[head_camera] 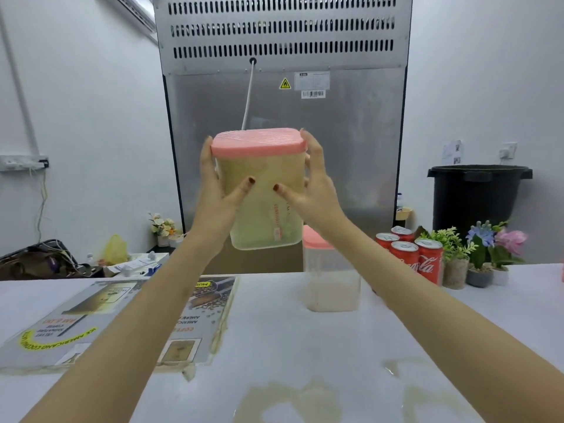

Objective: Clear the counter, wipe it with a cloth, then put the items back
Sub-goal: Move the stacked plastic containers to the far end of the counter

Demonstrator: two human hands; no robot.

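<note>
White counter (305,346), smeared brown: above it, left hand (218,190) and right hand (314,184) clasp a pink-lidded clear plastic canister (262,190), lifting it clear, probably for wiping.

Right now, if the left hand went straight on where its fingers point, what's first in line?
Likely the steel appliance back beyond the counter. The left hand, gripping the pink-lidded container, points up and away; nothing else shows in between, though depth is hard to judge.
</note>
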